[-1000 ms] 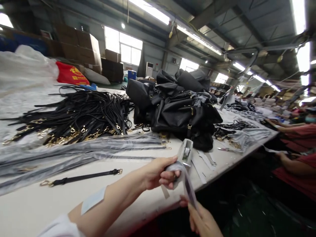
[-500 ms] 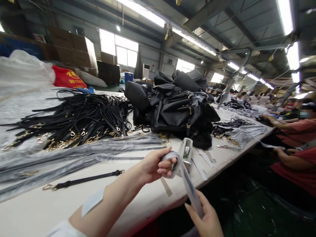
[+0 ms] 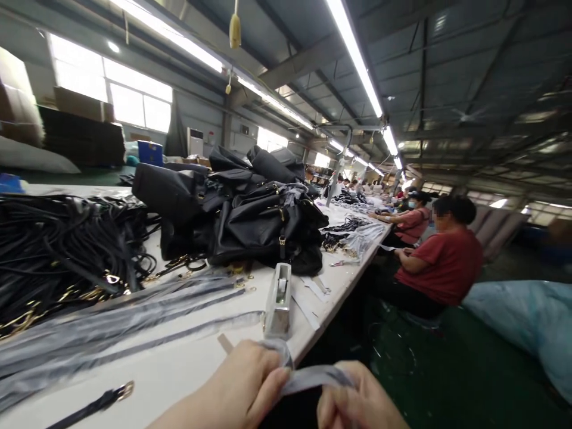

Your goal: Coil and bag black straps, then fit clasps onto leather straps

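Observation:
A strap in thin translucent wrapping [image 3: 313, 378] runs between my two hands at the bottom of the view, near the table's edge. My left hand [image 3: 243, 381] is closed round its coiled part, which shows above the fingers. My right hand [image 3: 357, 396] pinches the strap further along. Just beyond my hands a tape dispenser [image 3: 277, 301] stands on the white table [image 3: 165, 381]. A black strap with a gold buckle [image 3: 96, 408] lies at the lower left. Wrapped straps [image 3: 134, 322] lie lengthwise behind it.
Black bags [image 3: 250, 220] are heaped mid-table, with black straps and gold clasps [image 3: 67, 244] piled left. Paper strips [image 3: 308, 307] lie right of the dispenser. A person in a red shirt [image 3: 442, 262] sits along the table's right side, near a pale blue sack [image 3: 527, 316].
The view has swung right. My left hand has turned over and come lower, closer to my right hand, and the strap now spans a short gap between them.

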Tool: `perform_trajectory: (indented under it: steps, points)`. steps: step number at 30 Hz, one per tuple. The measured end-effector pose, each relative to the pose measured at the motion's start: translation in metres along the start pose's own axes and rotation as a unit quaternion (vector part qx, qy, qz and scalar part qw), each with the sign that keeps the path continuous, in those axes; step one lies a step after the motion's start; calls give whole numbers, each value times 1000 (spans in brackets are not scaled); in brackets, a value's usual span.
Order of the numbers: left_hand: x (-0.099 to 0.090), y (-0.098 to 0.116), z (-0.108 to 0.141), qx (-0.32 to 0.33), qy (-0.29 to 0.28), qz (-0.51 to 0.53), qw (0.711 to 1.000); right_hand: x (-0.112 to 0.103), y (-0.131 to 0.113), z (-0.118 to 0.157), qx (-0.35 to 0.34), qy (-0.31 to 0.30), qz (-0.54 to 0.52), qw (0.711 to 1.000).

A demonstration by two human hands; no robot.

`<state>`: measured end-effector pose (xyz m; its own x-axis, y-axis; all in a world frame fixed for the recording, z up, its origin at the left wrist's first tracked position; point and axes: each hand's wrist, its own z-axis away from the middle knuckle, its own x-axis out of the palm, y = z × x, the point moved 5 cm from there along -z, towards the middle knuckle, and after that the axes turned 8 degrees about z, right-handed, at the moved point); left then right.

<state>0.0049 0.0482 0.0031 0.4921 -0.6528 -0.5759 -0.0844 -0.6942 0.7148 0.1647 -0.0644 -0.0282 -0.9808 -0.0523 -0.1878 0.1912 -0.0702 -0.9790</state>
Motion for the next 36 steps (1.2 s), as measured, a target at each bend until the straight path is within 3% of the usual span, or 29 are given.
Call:
perform_trajectory:
  steps: [3, 4, 5, 7, 9, 10, 13, 16, 20, 24, 29, 31, 33, 35, 36]
  points:
    - [-9, 10, -10, -46, -14, 93, 995, -32, -3, -8, -8, 175, 125, 977]
    - [-13, 12, -14, -61, -6, 130, 990, -31, -3, -11, -23, 193, 162, 968]
    - [-17, 13, -19, -75, 0, 166, 983, -24, -1, -15, -41, 177, 173, 968]
    - [-22, 13, -26, -100, 7, 237, 966, -1, 10, -19, -63, 84, 103, 989]
    - [-25, 10, -29, -124, 8, 305, 944, 21, 25, -21, -49, -8, 4, 999]
    - [-25, 7, -28, -137, 6, 339, 931, 26, 32, -22, -37, -18, -16, 999]
    - [-22, -1, -17, -182, -3, 439, 880, 22, 42, -25, -14, 64, 54, 996]
    - [-19, -8, -2, -225, -2, 547, 806, 6, 37, -22, -15, 161, 82, 983]
    - [-24, -12, 5, -236, 21, 647, 725, -1, 39, -18, 1, 127, 39, 991]
    - [-37, -19, 2, -228, 57, 687, 688, 0, 58, -16, 50, 80, 10, 996]
    - [-47, -21, -2, -202, 109, 722, 652, 7, 62, -18, 43, 122, 26, 991]
    - [-46, -18, -4, -181, 125, 738, 638, 25, 59, -23, 57, 75, 93, 991]
    - [-41, -14, -7, -160, 138, 743, 635, 54, 58, -27, 118, -36, 161, 979]
    - [-33, -11, -9, -136, 172, 715, 664, 83, 52, -27, 154, -156, 180, 959]
    - [-29, -11, -9, -121, 201, 672, 702, 95, 45, -27, 147, -210, 162, 953]
